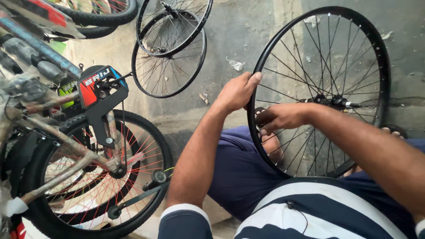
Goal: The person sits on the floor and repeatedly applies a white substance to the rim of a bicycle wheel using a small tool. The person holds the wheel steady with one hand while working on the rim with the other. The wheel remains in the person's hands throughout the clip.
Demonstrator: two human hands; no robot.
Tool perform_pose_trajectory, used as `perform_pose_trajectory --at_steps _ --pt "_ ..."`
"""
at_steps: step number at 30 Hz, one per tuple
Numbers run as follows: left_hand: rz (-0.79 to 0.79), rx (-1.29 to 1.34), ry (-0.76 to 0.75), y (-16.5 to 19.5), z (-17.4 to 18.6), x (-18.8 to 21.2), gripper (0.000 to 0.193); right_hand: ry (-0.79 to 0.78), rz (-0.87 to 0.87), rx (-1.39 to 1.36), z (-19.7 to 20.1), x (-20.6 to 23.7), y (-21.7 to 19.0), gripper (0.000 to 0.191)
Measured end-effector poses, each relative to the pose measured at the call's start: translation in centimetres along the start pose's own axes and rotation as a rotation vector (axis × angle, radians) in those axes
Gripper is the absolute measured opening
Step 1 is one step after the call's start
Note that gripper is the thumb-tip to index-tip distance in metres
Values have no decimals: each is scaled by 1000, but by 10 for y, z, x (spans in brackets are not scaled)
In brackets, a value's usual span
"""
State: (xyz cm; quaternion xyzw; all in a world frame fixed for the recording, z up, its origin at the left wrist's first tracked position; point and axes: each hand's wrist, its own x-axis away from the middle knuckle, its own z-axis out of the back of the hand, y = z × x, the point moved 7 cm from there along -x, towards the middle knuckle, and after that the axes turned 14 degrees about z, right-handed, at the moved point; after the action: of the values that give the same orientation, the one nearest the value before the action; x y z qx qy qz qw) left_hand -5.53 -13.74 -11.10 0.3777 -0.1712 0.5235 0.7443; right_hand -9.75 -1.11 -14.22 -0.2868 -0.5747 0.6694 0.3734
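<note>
Left hand (pixel 237 92): you clamped the black wheel rim (pixel 384 66) at frame centre, steadying it.
Right hand (pixel 281 117): your fingers pinched together at the spokes (pixel 301 66).

There is just one camera, so no other view shares the scene. It sits on the person's head and looks almost straight down. It is very close to the person's own body: the striped shirt (pixel 310 208) fills the bottom edge, and both arms reach up into the middle of the view. The left hand (pixel 237 92) and the right hand (pixel 281 117) are near the middle, on a black wheel (pixel 261 62) that is close to the camera. Farther off, the grey floor (pixel 248 26) fills the top. A small bike (pixel 88 146) shows on the left side, and bare wheels (pixel 168 48) lie near the top edge.
</note>
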Motion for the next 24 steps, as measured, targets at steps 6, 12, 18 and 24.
perform_pose_trajectory --at_steps 6,12,18,24 --pt "-5 -12 12 -4 -2 -5 56 397 220 927 -13 16 -45 15" --pt "-6 21 16 0 2 -1 55 111 -140 711 -16 -1 22 33" --pt "-56 -43 94 4 3 0 56 379 90 942 -26 10 -2 23" --pt "-26 -44 20 -7 0 -4 60 54 15 -84 -9 1 3 33"
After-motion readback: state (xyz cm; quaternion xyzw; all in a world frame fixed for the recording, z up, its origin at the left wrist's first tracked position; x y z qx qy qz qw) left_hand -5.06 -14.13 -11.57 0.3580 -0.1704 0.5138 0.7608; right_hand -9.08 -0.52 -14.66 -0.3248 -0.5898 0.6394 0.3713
